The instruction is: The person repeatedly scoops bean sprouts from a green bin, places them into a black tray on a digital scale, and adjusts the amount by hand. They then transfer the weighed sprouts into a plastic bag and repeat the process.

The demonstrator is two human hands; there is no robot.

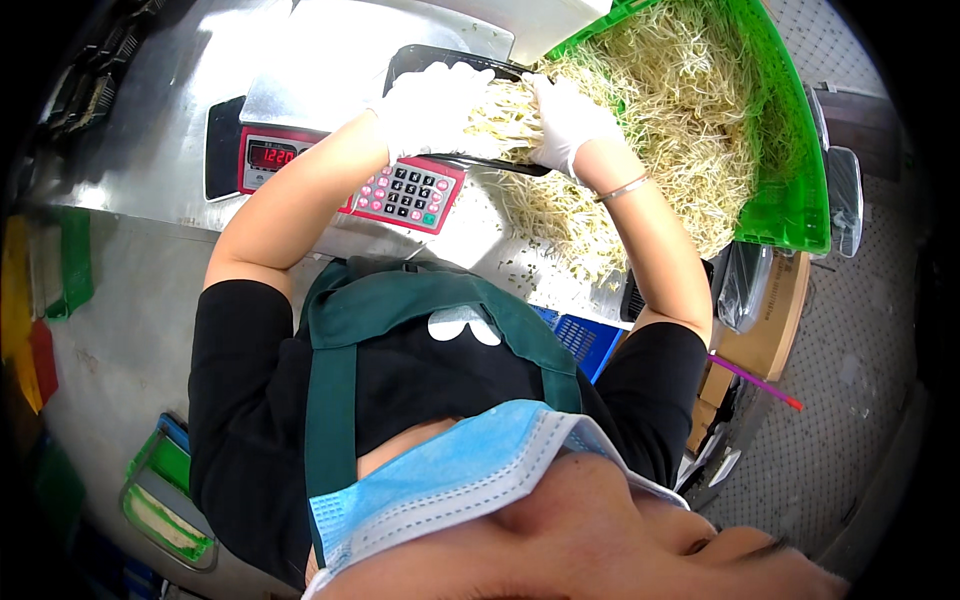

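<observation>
Black tray (440, 58) of bean sprouts (505, 112) on a scale (350, 185), long axis running left to right.
Left hand (432, 110) and right hand (565, 120), both in white gloves, curl over the sprout heap from either side, pressing it between them; tray rests on the scale platform on the metal surface (160, 120); green crate (790, 170) of loose sprouts stands just right.

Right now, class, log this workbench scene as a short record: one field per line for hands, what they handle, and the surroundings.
left hand: white-gloved left hand resting on the sprouts in the tray
right hand: white-gloved right hand pressing a clump of sprouts; bracelet at the wrist
tray: black tray sitting on the scale
scale: scale with red keypad panel and lit display
supply: green crate heaped with bean sprouts
surface: steel counter
</observation>
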